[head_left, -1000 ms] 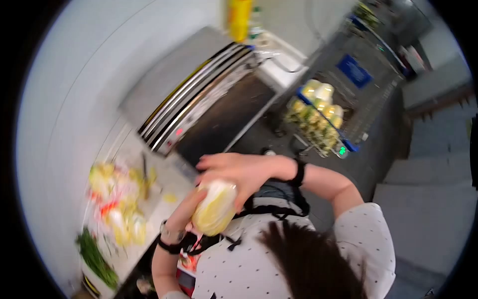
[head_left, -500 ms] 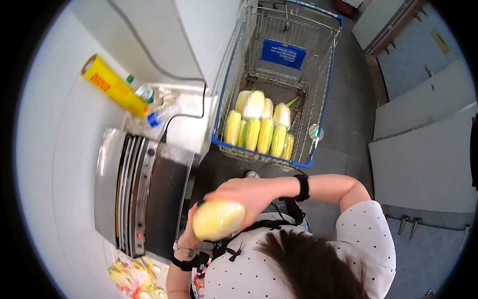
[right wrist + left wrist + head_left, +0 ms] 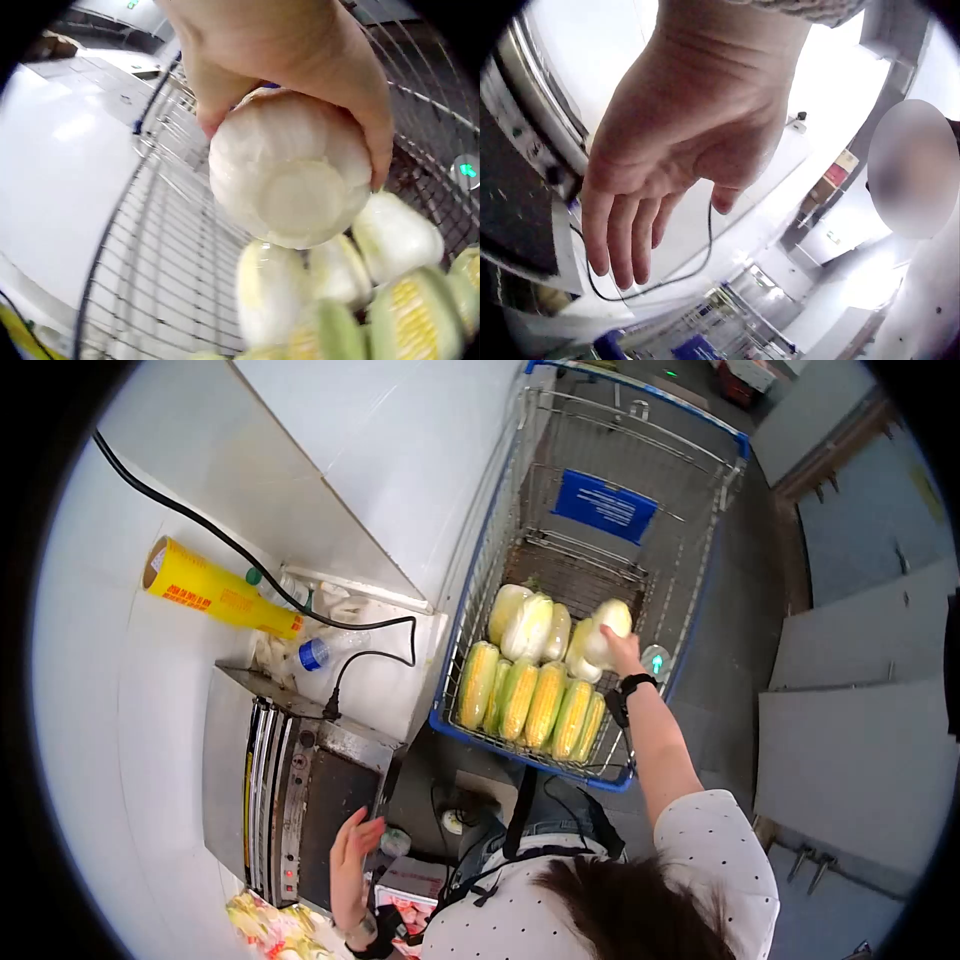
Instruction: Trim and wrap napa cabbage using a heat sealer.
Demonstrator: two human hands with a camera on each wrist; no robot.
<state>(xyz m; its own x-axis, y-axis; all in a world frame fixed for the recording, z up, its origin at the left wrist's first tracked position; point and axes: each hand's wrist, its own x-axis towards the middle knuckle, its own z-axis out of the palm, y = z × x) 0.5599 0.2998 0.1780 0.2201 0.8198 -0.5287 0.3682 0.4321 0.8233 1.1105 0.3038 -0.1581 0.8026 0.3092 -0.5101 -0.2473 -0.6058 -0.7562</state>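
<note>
My right hand [image 3: 624,650] grips a plastic-wrapped napa cabbage [image 3: 612,620] inside the shopping cart [image 3: 600,780]. In the right wrist view the pale cut base of this cabbage [image 3: 300,195] faces the camera, with fingers and thumb around its sides. Other wrapped napa cabbages [image 3: 528,630] lie in the cart, and a row of wrapped corn cobs [image 3: 545,705] lines its near end. My left hand [image 3: 350,865] is held in the air beside the metal wrapping machine [image 3: 285,790]. In the left wrist view its fingers are extended, holding nothing.
A yellow tube [image 3: 220,590], a blue-capped bottle [image 3: 318,652] and a black cable [image 3: 380,625] are on the white ledge by the wall. Vegetable scraps [image 3: 275,925] lie beyond the machine. Grey cabinets [image 3: 850,750] stand along the right side.
The body has turned from the counter towards the cart. The cabbage, earlier between both hands, has moved into the cart in my right hand. My left hand has let go.
</note>
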